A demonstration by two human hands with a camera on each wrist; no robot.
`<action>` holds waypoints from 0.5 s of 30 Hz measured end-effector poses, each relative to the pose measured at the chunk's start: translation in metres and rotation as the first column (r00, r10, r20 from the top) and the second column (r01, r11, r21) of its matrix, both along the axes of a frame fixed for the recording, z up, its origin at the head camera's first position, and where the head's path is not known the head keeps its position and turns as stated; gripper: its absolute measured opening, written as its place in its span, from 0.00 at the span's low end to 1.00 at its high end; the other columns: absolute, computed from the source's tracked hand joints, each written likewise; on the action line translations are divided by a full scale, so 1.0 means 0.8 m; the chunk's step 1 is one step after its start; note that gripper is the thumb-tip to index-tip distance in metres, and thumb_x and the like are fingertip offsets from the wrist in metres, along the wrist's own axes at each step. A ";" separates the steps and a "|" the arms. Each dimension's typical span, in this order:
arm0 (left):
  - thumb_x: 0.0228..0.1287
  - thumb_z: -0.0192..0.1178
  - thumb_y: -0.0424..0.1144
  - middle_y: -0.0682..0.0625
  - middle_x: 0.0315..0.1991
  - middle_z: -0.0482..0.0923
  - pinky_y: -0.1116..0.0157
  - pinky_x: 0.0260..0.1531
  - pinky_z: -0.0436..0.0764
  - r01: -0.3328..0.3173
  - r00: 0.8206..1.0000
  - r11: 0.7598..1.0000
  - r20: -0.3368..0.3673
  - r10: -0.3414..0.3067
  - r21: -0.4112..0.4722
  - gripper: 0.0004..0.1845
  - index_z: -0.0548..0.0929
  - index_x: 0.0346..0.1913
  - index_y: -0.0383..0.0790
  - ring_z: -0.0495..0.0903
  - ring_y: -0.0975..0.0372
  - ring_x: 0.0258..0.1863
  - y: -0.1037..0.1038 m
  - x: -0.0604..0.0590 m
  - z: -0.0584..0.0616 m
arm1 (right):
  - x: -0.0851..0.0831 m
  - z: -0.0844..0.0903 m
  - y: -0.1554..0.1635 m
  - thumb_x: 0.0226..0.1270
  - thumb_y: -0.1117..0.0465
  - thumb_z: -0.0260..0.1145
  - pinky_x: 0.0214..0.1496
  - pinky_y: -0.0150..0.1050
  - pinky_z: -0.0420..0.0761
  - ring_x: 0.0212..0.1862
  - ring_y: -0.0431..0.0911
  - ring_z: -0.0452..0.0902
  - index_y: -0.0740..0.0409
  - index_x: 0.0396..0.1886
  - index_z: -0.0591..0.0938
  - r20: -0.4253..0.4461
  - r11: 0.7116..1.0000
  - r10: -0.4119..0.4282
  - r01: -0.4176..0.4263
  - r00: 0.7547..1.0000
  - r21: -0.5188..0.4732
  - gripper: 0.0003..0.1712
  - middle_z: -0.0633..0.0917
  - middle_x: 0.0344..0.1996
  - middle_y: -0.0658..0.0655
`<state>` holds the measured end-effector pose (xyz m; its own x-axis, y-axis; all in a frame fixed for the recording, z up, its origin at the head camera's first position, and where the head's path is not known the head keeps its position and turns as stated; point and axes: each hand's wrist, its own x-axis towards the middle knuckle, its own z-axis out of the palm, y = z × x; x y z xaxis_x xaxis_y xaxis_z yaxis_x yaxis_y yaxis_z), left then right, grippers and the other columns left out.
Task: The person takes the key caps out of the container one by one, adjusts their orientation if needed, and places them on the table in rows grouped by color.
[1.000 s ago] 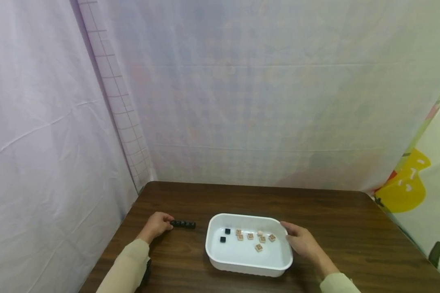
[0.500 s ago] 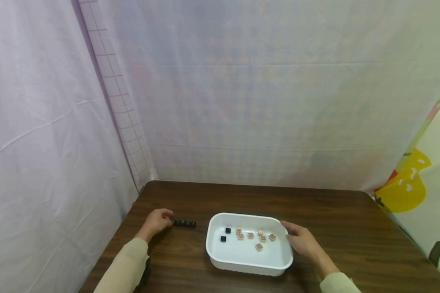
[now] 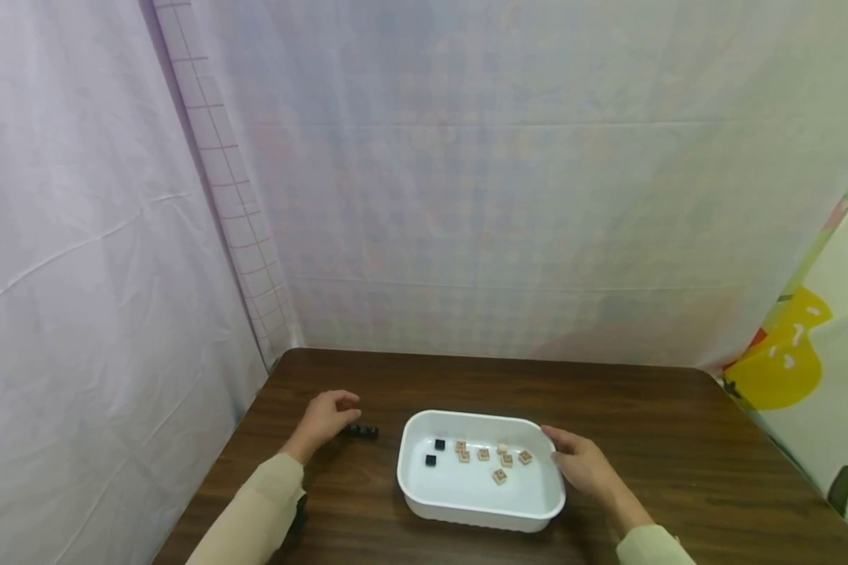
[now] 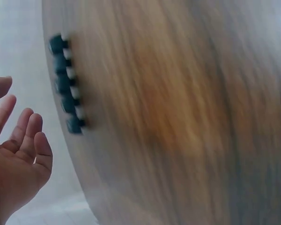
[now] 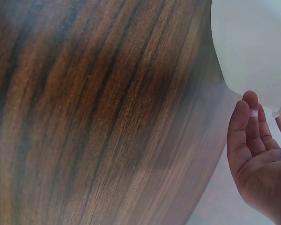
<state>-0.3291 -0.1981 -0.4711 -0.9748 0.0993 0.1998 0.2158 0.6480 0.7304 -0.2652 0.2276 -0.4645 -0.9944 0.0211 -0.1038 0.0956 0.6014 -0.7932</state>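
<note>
While half a second ago the left hand (image 3: 325, 417) sat at the nine-o'clock end of the row (image 3: 369, 431) of black blocks, it has since travelled towards two o'clock and now hides part of that row in the head view, leaving its three-o'clock end showing. Its fingers are spread and loosely bent; the left wrist view shows a gap between them and the row, with five blocks lined up. The row itself looks unshifted: it lies on the tabletop (image 3: 360, 494), between nine and ten o'clock from the white tray (image 3: 477, 502) and apart from it.

The right hand (image 3: 585, 464) has stayed put, pinching the tray's rim at three o'clock between thumb and fingers. What lies inside the tray matches the earlier frame: two loose black blocks (image 3: 431, 461) sit apart from each other towards ten o'clock, while tan blocks (image 3: 484, 454) spread from eleven round to three, some touching or nearly so, with a small pale piece (image 3: 502, 449) among them.
</note>
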 end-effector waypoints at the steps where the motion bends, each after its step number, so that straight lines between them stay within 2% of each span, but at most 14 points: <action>1: 0.62 0.65 0.33 0.39 0.46 0.82 0.47 0.51 0.76 0.006 1.000 1.000 -0.005 -0.006 0.002 0.14 0.84 0.49 0.31 0.79 0.46 0.48 0.005 -0.001 0.001 | 0.000 0.000 0.000 0.67 0.71 0.55 0.57 0.58 0.75 0.60 0.66 0.73 0.70 0.67 0.72 -0.006 1.000 0.001 -0.001 1.000 -0.005 0.28 0.74 0.62 0.74; 5: 0.60 0.67 0.35 0.42 0.45 0.82 0.49 0.50 0.77 0.039 0.999 0.999 -0.031 -0.039 0.003 0.14 0.85 0.47 0.33 0.79 0.49 0.47 0.026 -0.001 0.005 | 0.001 0.000 0.000 0.66 0.71 0.55 0.57 0.57 0.75 0.60 0.66 0.73 0.71 0.66 0.71 -0.025 1.000 0.008 -0.008 1.000 -0.011 0.28 0.74 0.62 0.74; 11: 0.58 0.69 0.37 0.42 0.44 0.81 0.52 0.46 0.79 0.134 0.990 0.991 -0.053 -0.133 0.024 0.15 0.85 0.46 0.34 0.80 0.49 0.45 0.056 0.006 0.012 | 0.001 -0.001 0.000 0.65 0.72 0.56 0.57 0.57 0.75 0.60 0.66 0.73 0.72 0.66 0.72 -0.033 1.000 0.005 -0.006 0.999 -0.016 0.28 0.74 0.61 0.75; 15: 0.59 0.70 0.38 0.44 0.45 0.79 0.52 0.44 0.79 0.173 0.984 0.985 -0.038 -0.172 0.018 0.14 0.85 0.46 0.35 0.78 0.50 0.45 0.076 0.011 0.016 | 0.001 -0.001 0.000 0.65 0.71 0.56 0.58 0.58 0.74 0.61 0.67 0.72 0.71 0.67 0.71 -0.023 1.000 0.003 -0.003 1.000 -0.014 0.28 0.74 0.61 0.75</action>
